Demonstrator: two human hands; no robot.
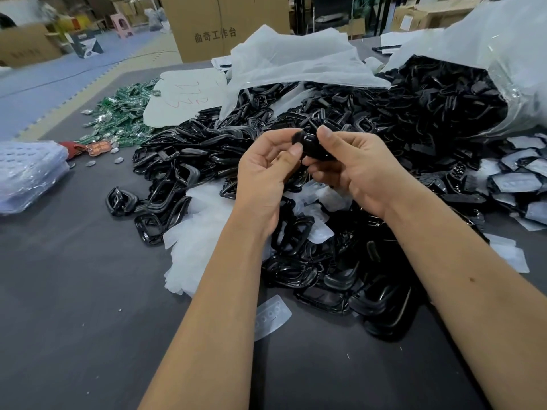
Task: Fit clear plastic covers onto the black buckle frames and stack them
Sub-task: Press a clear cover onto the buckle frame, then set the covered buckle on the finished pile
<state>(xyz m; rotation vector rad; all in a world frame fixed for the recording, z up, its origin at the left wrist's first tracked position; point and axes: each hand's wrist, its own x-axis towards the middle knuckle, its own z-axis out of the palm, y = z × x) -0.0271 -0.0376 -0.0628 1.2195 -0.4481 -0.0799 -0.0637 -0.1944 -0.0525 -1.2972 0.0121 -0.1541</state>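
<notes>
— Dark grey table (74, 291) in a warehouse, cardboard boxes (204, 25) behind. What lay on it?

— Mostly a heap of black buckle frames (183, 155), spilling from a clear plastic bag (503, 39) at the far right. Clear plastic covers (195, 241) lay in a loose pile near the middle, one single cover (270, 316) nearer the person.

— And the hands?

— Both were raised over the heap. The right hand (352, 167) had its fingers curled round a black buckle frame (310, 142). The left hand (266, 170) pinched that frame's left end, thumb on top.

— Anything else?

— Green circuit boards (124, 113) at far left, and covered frames (521, 179) at the right edge.
</notes>
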